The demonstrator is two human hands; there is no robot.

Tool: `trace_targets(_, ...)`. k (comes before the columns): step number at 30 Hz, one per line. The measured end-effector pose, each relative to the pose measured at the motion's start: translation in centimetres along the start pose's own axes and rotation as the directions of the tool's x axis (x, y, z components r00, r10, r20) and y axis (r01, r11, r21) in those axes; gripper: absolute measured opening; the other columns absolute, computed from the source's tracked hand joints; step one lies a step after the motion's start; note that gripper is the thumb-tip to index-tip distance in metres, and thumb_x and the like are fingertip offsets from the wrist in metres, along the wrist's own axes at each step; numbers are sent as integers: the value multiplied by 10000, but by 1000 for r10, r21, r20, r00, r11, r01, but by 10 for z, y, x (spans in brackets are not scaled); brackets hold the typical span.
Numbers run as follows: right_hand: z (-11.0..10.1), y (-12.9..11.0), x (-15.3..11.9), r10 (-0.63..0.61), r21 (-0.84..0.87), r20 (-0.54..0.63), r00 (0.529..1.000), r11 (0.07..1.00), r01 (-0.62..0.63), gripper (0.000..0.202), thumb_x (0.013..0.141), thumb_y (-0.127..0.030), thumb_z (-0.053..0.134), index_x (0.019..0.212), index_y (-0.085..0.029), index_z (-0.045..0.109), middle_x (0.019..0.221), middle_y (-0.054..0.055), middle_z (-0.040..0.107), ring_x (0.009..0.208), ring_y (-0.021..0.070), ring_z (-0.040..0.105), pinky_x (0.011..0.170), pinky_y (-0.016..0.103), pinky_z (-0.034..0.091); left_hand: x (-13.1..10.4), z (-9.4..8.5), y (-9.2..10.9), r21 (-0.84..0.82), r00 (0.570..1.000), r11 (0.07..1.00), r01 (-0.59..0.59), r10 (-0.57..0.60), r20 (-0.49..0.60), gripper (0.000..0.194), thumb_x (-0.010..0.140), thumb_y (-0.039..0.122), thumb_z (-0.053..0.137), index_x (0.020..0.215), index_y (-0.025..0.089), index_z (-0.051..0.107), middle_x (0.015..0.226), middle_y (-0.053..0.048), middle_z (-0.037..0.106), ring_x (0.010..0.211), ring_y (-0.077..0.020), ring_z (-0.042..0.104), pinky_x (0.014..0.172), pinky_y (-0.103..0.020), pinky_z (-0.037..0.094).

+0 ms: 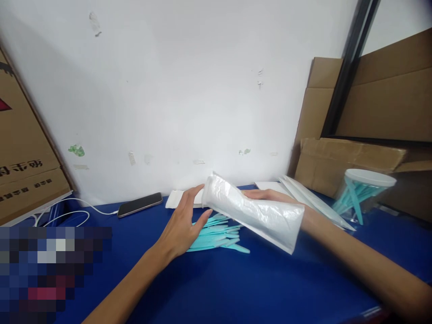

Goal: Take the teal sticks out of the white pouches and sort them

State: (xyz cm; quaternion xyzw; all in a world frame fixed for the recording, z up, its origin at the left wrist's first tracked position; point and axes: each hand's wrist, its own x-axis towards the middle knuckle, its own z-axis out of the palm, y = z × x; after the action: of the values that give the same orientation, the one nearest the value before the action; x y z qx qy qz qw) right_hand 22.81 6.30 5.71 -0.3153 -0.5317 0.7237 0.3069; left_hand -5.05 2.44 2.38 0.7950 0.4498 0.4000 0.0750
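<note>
Above the surface (209,288), approx. ctr, my R hand (261,194) clamps the glossy white plastic pouch (258,209) from behind, prob. tilted so its left end meets my L hand (184,225), fingers spread near turquoise plastic sticks (216,234); L contact unclear.

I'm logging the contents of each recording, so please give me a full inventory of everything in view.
table: one, blue, across the bottom
shiny pouch: one, white, raised above the table
sticks: pile, count unclear, teal, mid-table
small packet: one, white, by the wall
flat packets: count unclear, white, right
container: one, clear with white top, far right, teal pieces inside
phone: one, dark-screened, left
cable: white, at the phone
printed box: one, brown, left edge
cardboard: several pieces, brown, right
frame: one, black, upper right
wall: one, white, behind, marked
left hand: one, bare, at the pouch's left end
right hand: one, bare, partly behind the pouch
</note>
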Motion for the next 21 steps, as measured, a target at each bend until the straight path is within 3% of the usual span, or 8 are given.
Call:
trace_targets(2, 2, 3, 1, 80, 26, 110, 991, 996, -83, 269, 804, -192, 736, 1072, -190, 717, 983, 29, 722, 751, 125, 693, 671, 202, 544, 0, 4, 2, -108, 1000, 994, 19, -19, -4, 560, 966, 414, 520, 1480, 335, 312, 1399, -74, 512, 1274, -254, 500, 1033, -420, 442)
trace_targets(6, -6, 9, 4, 199, 126, 134, 971, 968, -216, 279, 871, -254, 690, 1142, -191, 687, 970, 26, 727, 781, 136, 703, 709, 222, 551, 3, 11, 1, -405, 980, 899, 168, -198, -34, 395, 975, 391, 489, 1350, 286, 428, 1079, -52, 669, 910, -190, 659, 814, -336, 534)
trace_targets(8, -12, 10, 6, 271, 231, 113, 956, 929, -290, 320, 946, -388, 593, 1165, -165, 664, 908, 42, 733, 774, 161, 716, 726, 263, 566, 6, 12, -3, -558, 948, 798, 227, -312, -60, 382, 935, 378, 532, 1288, 281, 420, 945, -19, 666, 685, -149, 630, 607, -266, 520)
trace_targets(11, -17, 9, 7, 215, 361, 95, 972, 902, -235, 529, 992, -548, 427, 1189, -101, 629, 850, 84, 734, 773, 209, 728, 766, 333, 577, 10, 11, -14, -708, 880, 659, 254, -462, -114, 415, 845, 292, 583, 1199, 297, 366, 795, 50, 610, 451, -82, 477, 415, -181, 375)
trace_targets(17, -13, 3, 7, 101, 420, 188, 977, 891, -173, 613, 984, -624, 358, 1256, -112, 557, 1112, 163, 703, 982, 278, 699, 867, 461, 557, 11, 4, -36, -830, 703, 466, 306, -699, -134, 425, 670, 186, 631, 1009, 278, 391, 582, 115, 497, 422, -70, 417, 409, -153, 332)
trace_targets(19, -14, 3, 9, 85, 393, 144, 986, 910, -136, 518, 990, -562, 423, 1250, -134, 555, 1127, 153, 697, 980, 260, 696, 838, 434, 575, 12, 2, -37, -846, 687, 431, 315, -719, -111, 392, 647, 205, 664, 980, 244, 462, 639, 71, 557, 478, -79, 463, 423, -167, 371)
trace_targets(21, -16, 4, 12, 42, 339, -9, 999, 940, -36, 359, 977, -416, 544, 1220, -153, 571, 1095, 127, 705, 920, 217, 700, 746, 336, 600, 12, 0, -34, -852, 693, 411, 325, -716, -82, 388, 643, 242, 711, 996, 198, 558, 718, 22, 599, 543, -90, 500, 434, -181, 401)
